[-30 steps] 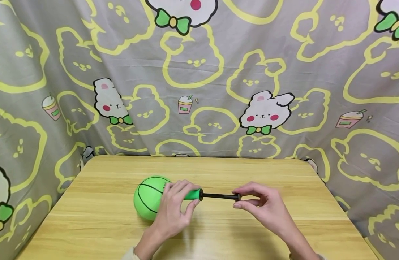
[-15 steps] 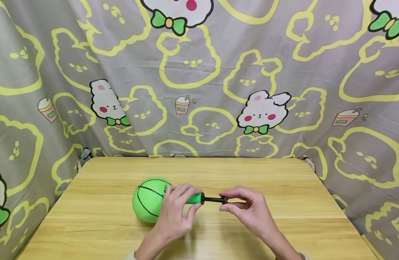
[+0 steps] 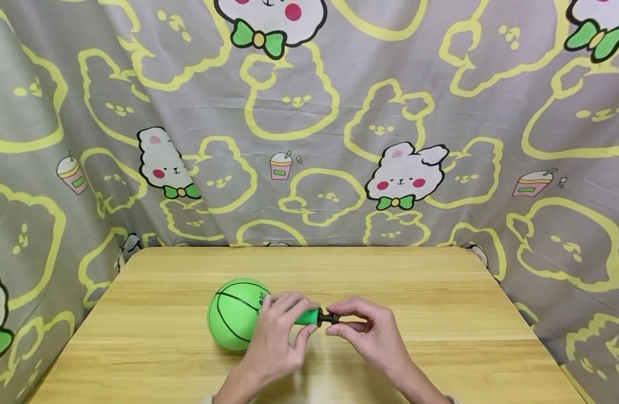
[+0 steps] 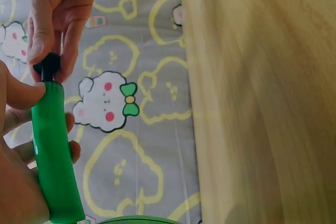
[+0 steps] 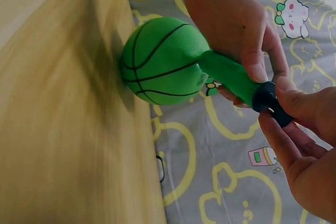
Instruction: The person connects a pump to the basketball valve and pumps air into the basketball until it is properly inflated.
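A green ball (image 3: 234, 317) with black basketball lines sits on the table, left of both hands. My left hand (image 3: 276, 336) grips the green barrel of a hand pump (image 4: 55, 150), its fingers wrapped round it. In the right wrist view, the pump's far end meets the ball (image 5: 165, 61). With thumb and fingers my right hand (image 3: 372, 331) pinches the black handle at the end of the pump's rod. Only a short stretch of the black rod shows between barrel and handle. Part of the ball lies hidden behind my left hand in the head view.
The wooden table (image 3: 415, 275) spreads under the hands, its back edge running along a curtain. That grey curtain (image 3: 309, 129), printed with yellow outlines and white rabbits, hangs behind and at both sides.
My right hand has moved left towards my left hand, pushing the black rod into the green barrel. The left hand keeps its grip on the pump, and the ball stays beside it.
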The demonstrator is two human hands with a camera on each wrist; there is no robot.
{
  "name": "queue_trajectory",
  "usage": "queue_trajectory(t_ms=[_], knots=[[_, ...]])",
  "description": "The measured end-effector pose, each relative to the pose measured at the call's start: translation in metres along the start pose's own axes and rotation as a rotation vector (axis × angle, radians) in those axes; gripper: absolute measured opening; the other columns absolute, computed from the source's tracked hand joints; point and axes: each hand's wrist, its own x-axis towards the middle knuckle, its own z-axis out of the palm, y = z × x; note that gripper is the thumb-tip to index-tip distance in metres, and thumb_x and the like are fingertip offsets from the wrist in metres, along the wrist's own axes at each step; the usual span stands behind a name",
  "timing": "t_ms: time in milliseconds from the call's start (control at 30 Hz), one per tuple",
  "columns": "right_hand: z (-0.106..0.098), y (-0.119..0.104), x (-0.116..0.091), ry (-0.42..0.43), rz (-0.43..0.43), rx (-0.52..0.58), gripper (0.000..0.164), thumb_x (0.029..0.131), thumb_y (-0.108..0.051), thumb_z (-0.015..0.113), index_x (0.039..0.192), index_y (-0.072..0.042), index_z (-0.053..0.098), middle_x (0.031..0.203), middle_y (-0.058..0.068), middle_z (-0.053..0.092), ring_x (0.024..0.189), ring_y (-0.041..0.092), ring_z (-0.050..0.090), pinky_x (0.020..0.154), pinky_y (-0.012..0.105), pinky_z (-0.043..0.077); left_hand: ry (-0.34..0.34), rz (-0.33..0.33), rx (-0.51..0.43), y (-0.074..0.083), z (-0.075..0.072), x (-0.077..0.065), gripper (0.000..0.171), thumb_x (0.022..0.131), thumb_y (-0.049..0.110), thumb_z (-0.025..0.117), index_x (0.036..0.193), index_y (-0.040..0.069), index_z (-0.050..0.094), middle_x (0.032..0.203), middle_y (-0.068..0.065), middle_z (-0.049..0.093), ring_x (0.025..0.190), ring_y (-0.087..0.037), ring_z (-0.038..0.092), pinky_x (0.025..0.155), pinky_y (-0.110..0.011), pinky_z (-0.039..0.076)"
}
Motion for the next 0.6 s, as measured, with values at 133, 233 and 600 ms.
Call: queue_trajectory(t_ms=[133, 233, 600], knots=[[-0.004, -0.005, 0.002, -0.032, 0.039, -0.019, 0.026, 0.083, 0.001, 0.082, 0.108, -0.004, 0.075, 0.107, 0.013, 0.074, 0.098, 0.027, 0.073, 0.073, 0.039, 0.060, 0.015, 0.029, 0.008, -0.002, 0.000, 0.000, 0.025, 0.088, 0.024, 0.072, 0.112, 0.020, 0.070, 0.106, 0.010, 0.067, 0.102, -0.011, 0.063, 0.092, -0.042, 0.040], [-0.009, -0.010, 0.003, -0.059, 0.076, -0.035, 0.025, 0.084, -0.002, 0.082, 0.107, -0.006, 0.075, 0.106, 0.015, 0.073, 0.098, 0.025, 0.073, 0.074, 0.038, 0.060, 0.013, 0.032, -0.001, -0.003, -0.001, 0.001, 0.024, 0.090, 0.025, 0.072, 0.113, 0.020, 0.070, 0.108, 0.009, 0.067, 0.103, -0.010, 0.064, 0.093, -0.042, 0.041], [-0.035, -0.026, 0.009, -0.099, 0.123, -0.032, 0.027, 0.083, 0.001, 0.083, 0.107, -0.007, 0.074, 0.107, 0.013, 0.072, 0.101, 0.025, 0.071, 0.076, 0.041, 0.060, 0.020, -0.037, -0.041, -0.008, -0.008, 0.003, 0.025, 0.090, 0.026, 0.074, 0.114, 0.021, 0.071, 0.109, 0.010, 0.067, 0.104, -0.008, 0.063, 0.093, -0.039, 0.039]])
